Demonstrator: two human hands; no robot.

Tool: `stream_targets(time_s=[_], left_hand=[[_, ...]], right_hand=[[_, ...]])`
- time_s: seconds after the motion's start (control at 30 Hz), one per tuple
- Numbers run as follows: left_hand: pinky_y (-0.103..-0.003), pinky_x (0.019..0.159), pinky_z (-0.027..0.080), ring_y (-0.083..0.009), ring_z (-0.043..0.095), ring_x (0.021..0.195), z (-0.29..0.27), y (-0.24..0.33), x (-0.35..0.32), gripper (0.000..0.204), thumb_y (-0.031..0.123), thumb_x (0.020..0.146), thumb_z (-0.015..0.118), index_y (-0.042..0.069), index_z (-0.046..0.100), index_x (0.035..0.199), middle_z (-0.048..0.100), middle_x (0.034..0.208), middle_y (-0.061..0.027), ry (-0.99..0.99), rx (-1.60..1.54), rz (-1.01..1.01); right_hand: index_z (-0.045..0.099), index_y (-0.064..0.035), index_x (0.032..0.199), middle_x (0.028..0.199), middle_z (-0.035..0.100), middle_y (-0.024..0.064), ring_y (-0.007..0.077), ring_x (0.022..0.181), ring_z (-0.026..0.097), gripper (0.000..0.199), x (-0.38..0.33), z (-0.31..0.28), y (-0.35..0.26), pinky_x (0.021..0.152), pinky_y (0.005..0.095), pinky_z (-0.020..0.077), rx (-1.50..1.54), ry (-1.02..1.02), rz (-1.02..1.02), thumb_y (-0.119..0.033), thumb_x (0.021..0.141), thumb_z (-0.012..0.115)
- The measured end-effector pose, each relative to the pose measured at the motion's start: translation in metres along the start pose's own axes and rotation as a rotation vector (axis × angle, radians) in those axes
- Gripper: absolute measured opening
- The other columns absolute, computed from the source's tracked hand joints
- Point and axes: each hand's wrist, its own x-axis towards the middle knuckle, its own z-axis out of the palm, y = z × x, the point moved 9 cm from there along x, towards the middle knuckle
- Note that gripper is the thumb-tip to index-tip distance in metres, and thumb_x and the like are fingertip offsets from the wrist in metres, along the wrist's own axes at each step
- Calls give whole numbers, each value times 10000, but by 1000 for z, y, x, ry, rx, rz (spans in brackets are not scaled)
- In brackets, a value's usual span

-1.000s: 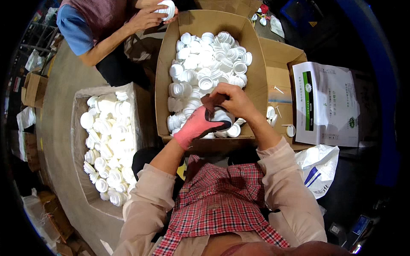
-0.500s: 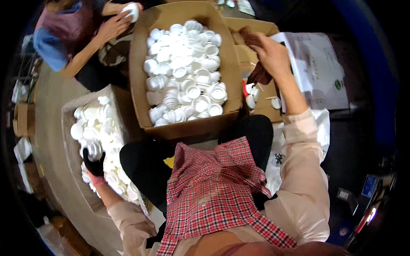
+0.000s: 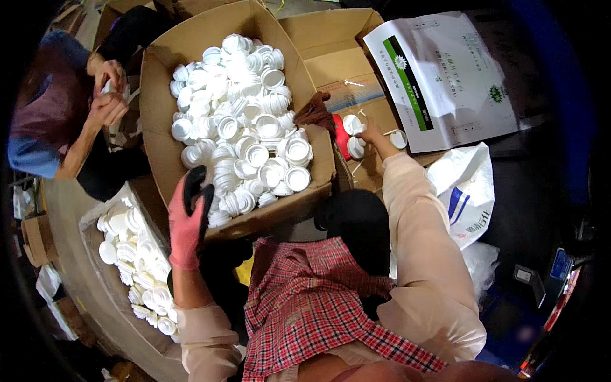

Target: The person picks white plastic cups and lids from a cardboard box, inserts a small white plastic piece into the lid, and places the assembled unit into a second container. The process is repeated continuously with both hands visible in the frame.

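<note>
My left hand (image 3: 189,216), in a pink glove with black fingertips, is at the near left edge of a large cardboard box (image 3: 270,219). Its thumb and fingers are apart, with nothing seen between them. Ribbed white plastic caps (image 3: 256,155) fill the box. My bare right hand (image 3: 378,138) reaches into a shallower cardboard box (image 3: 344,56) on the right. Its fingers curl down beside white caps (image 3: 354,148) and a red object (image 3: 342,137); what they pinch is too small to name. A dark brown cloth (image 3: 314,111) drapes over the wall between both boxes.
A lined bin of white caps (image 3: 121,223) stands at my left. Beyond it, a co-worker's hands (image 3: 111,95) hold something white. A printed white sheet (image 3: 445,83) lies at the right, above a white plastic bag (image 3: 468,191). Thin white sticks (image 3: 354,83) lie in the shallow box.
My left hand has left the bin and risen to the large box. My right hand has let go of the brown cloth and come down into the shallow box. The view has shifted.
</note>
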Motion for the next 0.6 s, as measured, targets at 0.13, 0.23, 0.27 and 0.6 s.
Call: stream_targets(time_s=[0.13,0.23,0.27,0.6], left_hand=[[-358,938,451,-333,599,1051,49,-8,10,390,39,832,642,-25,551,1205,620,1134,-182,-162,238,10],[-361,955,439,-317,579,1079,59,-5,16,416,17,821,647,-19,539,1221,608,1150,-175,-228,111,-71],[-341,964,436,-279,587,1082,63,-5,19,416,-12,821,642,-25,538,1224,617,1149,-167,-234,150,-50],[-391,948,440,-360,559,1096,62,-8,22,414,86,826,673,-1,556,1213,597,1166,-188,-197,123,-26]], right_hand=[[350,-272,1447,1495,244,293,458,1323,360,934,1,79,19,1038,567,356,-136,-212,230,-416,639,796],[418,-254,1394,1487,229,295,483,1308,355,812,17,105,12,1024,572,363,-243,-279,212,-376,667,759],[465,-241,1358,1472,253,293,492,1293,363,726,15,109,16,1015,572,371,-253,-277,273,-351,693,735],[660,-2,882,905,629,201,350,792,646,138,28,33,86,739,448,488,260,226,145,-93,778,656]])
